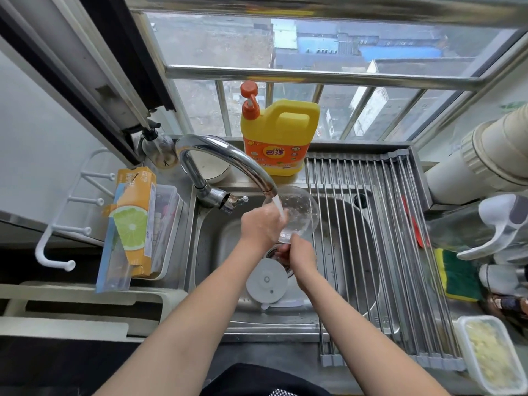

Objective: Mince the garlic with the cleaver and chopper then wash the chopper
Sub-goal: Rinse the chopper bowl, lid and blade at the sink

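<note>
The clear plastic chopper bowl [301,214] is tilted on its side over the steel sink [217,244], under water running from the curved tap [225,158]. My left hand [261,227] grips the bowl's near rim, and the stream hits its fingers. My right hand [300,260] holds the bowl from below at its base. The white round chopper lid [267,281] lies on the sink floor beside the drain. A clear container of minced garlic [490,354] stands at the lower right.
A yellow dish-soap jug [278,138] stands behind the sink. A roll-up drying rack [380,252] covers the sink's right half, with a red-handled tool [413,224] on it. A green-yellow sponge [460,274] and bottles sit right; an orange box [133,224] left.
</note>
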The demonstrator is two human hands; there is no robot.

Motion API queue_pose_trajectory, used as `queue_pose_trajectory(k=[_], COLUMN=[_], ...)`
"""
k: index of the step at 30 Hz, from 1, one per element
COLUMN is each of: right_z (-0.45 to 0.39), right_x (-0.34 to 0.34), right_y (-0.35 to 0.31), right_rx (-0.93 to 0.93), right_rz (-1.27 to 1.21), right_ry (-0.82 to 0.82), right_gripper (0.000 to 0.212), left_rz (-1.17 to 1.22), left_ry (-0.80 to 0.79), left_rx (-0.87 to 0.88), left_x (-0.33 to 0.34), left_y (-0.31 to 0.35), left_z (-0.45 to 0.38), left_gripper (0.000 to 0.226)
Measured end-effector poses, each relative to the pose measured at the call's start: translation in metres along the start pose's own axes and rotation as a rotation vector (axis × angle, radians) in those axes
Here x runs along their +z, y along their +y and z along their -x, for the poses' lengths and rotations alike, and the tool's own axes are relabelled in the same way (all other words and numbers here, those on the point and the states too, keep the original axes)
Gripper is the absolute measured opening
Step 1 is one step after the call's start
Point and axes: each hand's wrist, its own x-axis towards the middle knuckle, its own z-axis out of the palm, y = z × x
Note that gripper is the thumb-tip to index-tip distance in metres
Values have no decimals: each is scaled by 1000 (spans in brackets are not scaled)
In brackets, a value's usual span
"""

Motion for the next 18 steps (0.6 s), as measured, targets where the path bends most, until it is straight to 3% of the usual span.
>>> queue_pose_trajectory(k=[3,6,8,10,12,14,15,18], right_z=[4,5,-1,-6,-2,4,6,6], right_x=[-9,-20,-22,-20,-19,-14,-10,2], right_y=[-3,-9,-13,-13,-6,5,11,24], right_rx=[-256,-329,-233,-32,170,226,219,45], right_rz=[422,646,700,498,272,152,96,74], right_ry=[224,305,243,97,-101,-241,-275,-157], right_gripper=[55,51,42,31,35,45,49,49], left_rz=[235,309,437,661,930,1039,992,854], left_ry=[-56,-170,-258,-327,-378,-358,-314,-153], left_rx=[-345,-548,-675,-816,-939,-934,-848,-557], left_x=[6,10,16,18,16,12,9,9], left_y=[-13,-22,-29,-33,-33,-33,-31,-30], left_z=[3,12,16,19,18,14,13,11], left_gripper=[32,38,42,38,35,33,27,17])
